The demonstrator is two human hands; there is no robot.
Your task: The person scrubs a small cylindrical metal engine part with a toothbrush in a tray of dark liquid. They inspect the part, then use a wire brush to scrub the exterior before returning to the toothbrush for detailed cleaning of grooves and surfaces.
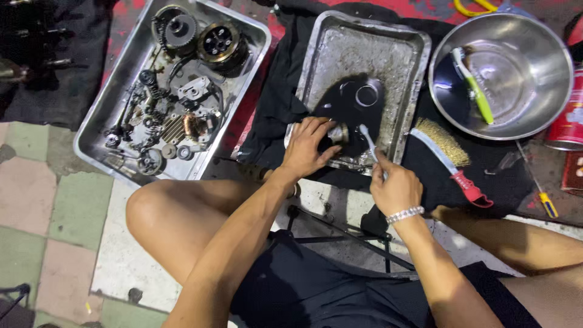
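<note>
Now | left hand (306,147) grips metal part (337,133) | right hand (395,185) holds toothbrush (368,141) | red can (568,121) far right

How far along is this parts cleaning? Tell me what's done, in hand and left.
Done: I cannot tell which parts are already clean. In hand: the left hand steadies a small metal part in the wet tray while the right hand scrubs it with a toothbrush. Left: the other tray holds many greasy-looking engine parts.

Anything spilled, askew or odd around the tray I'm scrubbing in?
Dark liquid pools in the middle tray, contained. The left hand holds a small metal part; the right hand holds a toothbrush to it. Nothing stands out.
</note>
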